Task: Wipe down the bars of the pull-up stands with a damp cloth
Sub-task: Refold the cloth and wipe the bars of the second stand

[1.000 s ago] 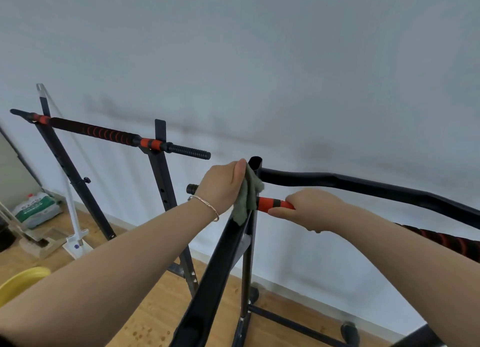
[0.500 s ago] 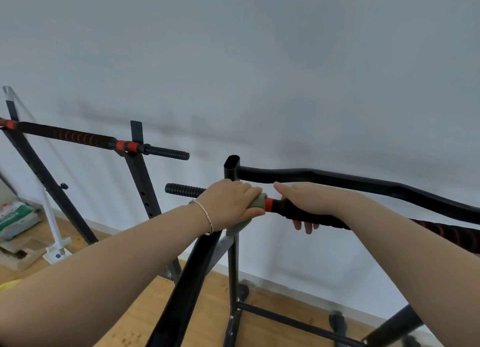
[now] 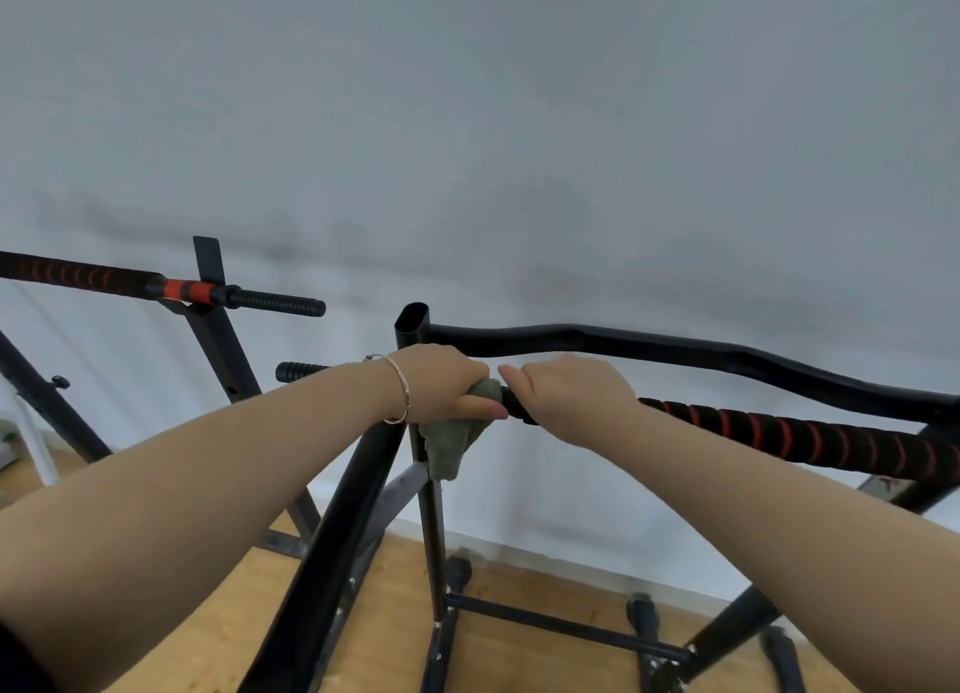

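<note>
The near pull-up stand has a black foam bar with red rings [image 3: 789, 435] running from centre to the right edge. My left hand [image 3: 441, 383] grips a green-grey cloth [image 3: 449, 443] wrapped around this bar by the black upright post [image 3: 413, 326]; the cloth's loose end hangs down. My right hand [image 3: 563, 391] grips the same bar just right of the cloth, fingers curled over it. A wavy black metal top bar [image 3: 675, 352] runs behind both hands. The bar's ribbed end [image 3: 296, 370] sticks out left of my left wrist.
A second pull-up stand with a red-and-black bar [image 3: 182, 290] stands to the left against the white wall. Black frame legs and cross braces [image 3: 566, 625] sit on the wooden floor below. A slanted black strut [image 3: 332, 552] rises under my left forearm.
My left hand with the cloth came down from the post top onto the bar and wrapped around it. My right hand closed over the bar beside it, covering the red collar.
</note>
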{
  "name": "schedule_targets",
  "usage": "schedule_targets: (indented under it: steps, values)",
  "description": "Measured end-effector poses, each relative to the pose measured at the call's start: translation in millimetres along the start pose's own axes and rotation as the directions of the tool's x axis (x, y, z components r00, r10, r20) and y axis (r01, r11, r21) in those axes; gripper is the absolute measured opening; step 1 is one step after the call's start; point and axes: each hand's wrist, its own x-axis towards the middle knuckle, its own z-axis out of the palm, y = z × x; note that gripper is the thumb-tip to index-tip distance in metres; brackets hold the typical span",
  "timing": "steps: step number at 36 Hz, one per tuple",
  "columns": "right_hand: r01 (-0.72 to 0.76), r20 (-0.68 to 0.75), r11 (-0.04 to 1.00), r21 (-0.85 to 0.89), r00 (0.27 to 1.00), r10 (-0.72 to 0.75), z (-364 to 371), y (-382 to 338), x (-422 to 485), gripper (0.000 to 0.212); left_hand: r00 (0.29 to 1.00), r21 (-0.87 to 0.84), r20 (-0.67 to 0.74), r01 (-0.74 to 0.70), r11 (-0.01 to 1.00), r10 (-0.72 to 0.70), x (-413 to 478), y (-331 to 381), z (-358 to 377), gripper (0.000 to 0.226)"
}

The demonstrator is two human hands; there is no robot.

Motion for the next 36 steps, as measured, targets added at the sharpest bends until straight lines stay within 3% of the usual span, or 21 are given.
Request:
schedule_targets:
  steps: [1, 2, 4, 6, 7, 9, 12, 13, 15, 17, 19, 20, 22, 23, 25, 29, 33, 36]
  values:
    - [-0.1, 0.127, 0.987, 0.123, 0.988, 0.085, -12.9, 3.6, 4.0, 0.021, 1.0, 0.013, -0.016, 0.012, 1.0, -0.012, -0.8, 0.5, 1.8, 0.05]
    - [-0.233, 0.258, 0.945, 0.232, 0.951, 0.171, -24.2, 8.4, 7.1, 0.042, 0.999, 0.033, -0.036, 0.023, 0.999, -0.022, -1.3, 1.0, 3.4, 0.05]
    - [-0.484, 0.48, 0.794, 0.367, 0.83, 0.283, -39.1, 19.8, 4.9, 0.073, 0.996, 0.083, -0.086, 0.039, 0.996, -0.032, -2.9, 2.2, 6.2, 0.053]
    - [-0.584, 0.628, 0.693, 0.423, 0.74, 0.24, -39.6, 27.3, -3.0, 0.081, 0.99, 0.128, -0.137, 0.046, 0.991, -0.028, -5.0, 3.3, 9.0, 0.054]
    - [-0.591, 0.647, 0.666, 0.455, 0.733, 0.209, -36.3, 27.2, -6.2, 0.083, 0.987, 0.148, -0.159, 0.047, 0.988, -0.023, -6.1, 4.0, 10.5, 0.054]
    - [-0.563, 0.585, 0.67, 0.484, 0.777, 0.232, -30.3, 23.2, -7.7, 0.08, 0.981, 0.178, -0.192, 0.046, 0.983, -0.011, -7.8, 5.0, 13.4, 0.055]
    - [-0.484, 0.412, 0.772, 0.412, 0.855, 0.317, -21.2, 16.0, -2.8, 0.072, 0.984, 0.164, -0.18, 0.037, 0.986, -0.007, -8.2, 3.4, 13.6, 0.057]
    - [-0.441, 0.344, 0.834, 0.33, 0.879, 0.329, -17.9, 14.3, -5.0, 0.065, 0.988, 0.145, -0.157, 0.028, 0.989, -0.005, -7.2, 2.1, 11.9, 0.058]
    - [-0.257, 0.074, 0.963, 0.086, 0.965, 0.251, -3.5, 12.4, -12.9, 0.036, 0.997, 0.076, -0.072, 0.005, 0.997, 0.0, -3.8, 0.7, 6.4, 0.059]
    - [-0.189, -0.051, 0.971, -0.145, 0.982, 0.183, 12.4, 6.5, -30.3, 0.034, 0.999, -0.043, 0.031, -0.003, 0.999, 0.005, 0.0, 1.9, 0.9, 0.057]
    - [-0.19, -0.086, 0.972, -0.141, 0.98, 0.179, 18.2, 5.4, -41.4, 0.046, 0.997, -0.124, 0.077, -0.006, 0.992, 0.016, 2.8, 4.2, -1.0, 0.056]
    - [-0.173, -0.113, 0.973, -0.151, 0.981, 0.157, 16.2, 5.8, -42.1, 0.04, 0.997, -0.132, 0.069, -0.009, 0.991, 0.018, 3.6, 5.1, -0.4, 0.055]
    - [-0.15, -0.078, 0.987, -0.064, 0.986, 0.145, 5.7, 10.3, -34.9, 0.03, 1.0, -0.106, 0.026, -0.013, 0.994, 0.016, 3.1, 6.1, 2.9, 0.053]
    - [-0.21, 0.048, 0.976, 0.061, 0.977, 0.208, -4.7, 16.4, -28.2, 0.035, 1.0, -0.081, 0.001, -0.016, 0.997, 0.016, 2.7, 6.4, 4.6, 0.051]
    - [-0.43, 0.39, 0.839, 0.333, 0.873, 0.293, -27.3, 29.7, -16.1, 0.07, 0.999, -0.026, -0.038, -0.023, 0.999, 0.022, 1.5, 7.1, 7.0, 0.05]
    - [-0.546, 0.646, 0.708, 0.448, 0.745, 0.166, -34.0, 44.9, -14.9, 0.091, 0.998, 0.015, -0.062, -0.007, 1.0, 0.008, -1.1, 7.8, 9.6, 0.052]
    - [-0.547, 0.571, 0.667, 0.506, 0.792, 0.217, -22.8, 40.5, -19.7, 0.084, 0.997, 0.029, -0.072, -0.005, 1.0, 0.007, -2.6, 8.6, 9.0, 0.056]
    - [-0.456, 0.405, 0.797, 0.396, 0.866, 0.294, -18.8, 30.9, -24.2, 0.078, 1.0, -0.079, 0.015, 0.01, 0.997, -0.009, -2.0, 7.8, 3.3, 0.054]
